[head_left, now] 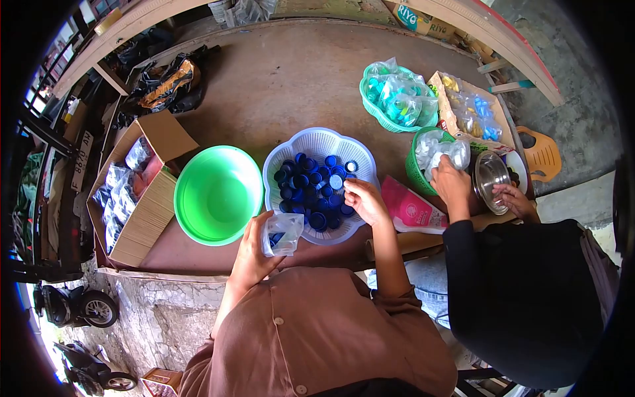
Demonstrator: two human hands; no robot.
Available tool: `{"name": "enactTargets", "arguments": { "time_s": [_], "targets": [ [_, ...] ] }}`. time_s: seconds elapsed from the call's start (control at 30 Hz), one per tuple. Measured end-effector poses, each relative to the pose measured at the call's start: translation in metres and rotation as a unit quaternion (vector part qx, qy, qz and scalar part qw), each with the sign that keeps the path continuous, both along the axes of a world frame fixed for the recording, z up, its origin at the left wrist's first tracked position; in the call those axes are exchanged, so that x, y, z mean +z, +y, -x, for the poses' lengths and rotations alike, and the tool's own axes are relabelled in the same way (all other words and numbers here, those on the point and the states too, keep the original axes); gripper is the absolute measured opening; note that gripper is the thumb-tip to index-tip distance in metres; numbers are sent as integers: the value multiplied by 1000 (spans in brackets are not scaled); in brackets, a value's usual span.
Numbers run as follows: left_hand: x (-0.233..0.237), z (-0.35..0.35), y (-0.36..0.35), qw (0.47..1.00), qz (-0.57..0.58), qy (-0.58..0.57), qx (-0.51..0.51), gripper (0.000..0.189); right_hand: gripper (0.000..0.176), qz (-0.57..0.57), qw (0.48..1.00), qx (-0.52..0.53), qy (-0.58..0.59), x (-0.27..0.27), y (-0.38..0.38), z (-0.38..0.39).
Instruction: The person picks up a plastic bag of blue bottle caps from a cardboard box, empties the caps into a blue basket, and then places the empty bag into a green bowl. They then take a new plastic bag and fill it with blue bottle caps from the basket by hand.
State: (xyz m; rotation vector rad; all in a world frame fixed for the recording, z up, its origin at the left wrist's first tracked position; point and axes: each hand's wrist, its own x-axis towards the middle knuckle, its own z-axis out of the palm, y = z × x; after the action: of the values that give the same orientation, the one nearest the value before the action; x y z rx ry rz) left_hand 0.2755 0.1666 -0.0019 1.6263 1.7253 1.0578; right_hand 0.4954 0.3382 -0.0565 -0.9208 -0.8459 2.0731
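Crumpled clear bag (283, 233) — just beside white basket (317, 140) of blue caps (311, 188).

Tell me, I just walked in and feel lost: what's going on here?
The left hand holds a small clear bag. The right hand is at the blue caps in the white basket. Beside them, a co-worker's hand touches a steel bowl.

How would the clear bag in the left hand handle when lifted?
Probably floppy: the clear bag sags and creases in the left hand. Likely light, with only a few blue caps showing inside. The loose caps would likely shift as it tilts.
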Motion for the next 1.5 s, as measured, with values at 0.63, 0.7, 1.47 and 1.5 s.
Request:
{"name": "enactTargets", "arguments": {
  "time_s": [0.63,0.7,1.47,1.5],
  "targets": [
    [-1,0,0,1000,2,-27,1,74,9,-551,806,3,-217,36,-42,51],
    [2,-1,2,1000,7,-11,5,74,18,-437,808,-31,-394,5,-14,40],
    [0,2,5,1000,-5,-9,-7,73,39,-399,902,-64,-152,36,-35,32],
    [0,2,4,1000,3,-13,-4,73,32,-428,889,-57,-150,53,-46,40]
  ]
}}
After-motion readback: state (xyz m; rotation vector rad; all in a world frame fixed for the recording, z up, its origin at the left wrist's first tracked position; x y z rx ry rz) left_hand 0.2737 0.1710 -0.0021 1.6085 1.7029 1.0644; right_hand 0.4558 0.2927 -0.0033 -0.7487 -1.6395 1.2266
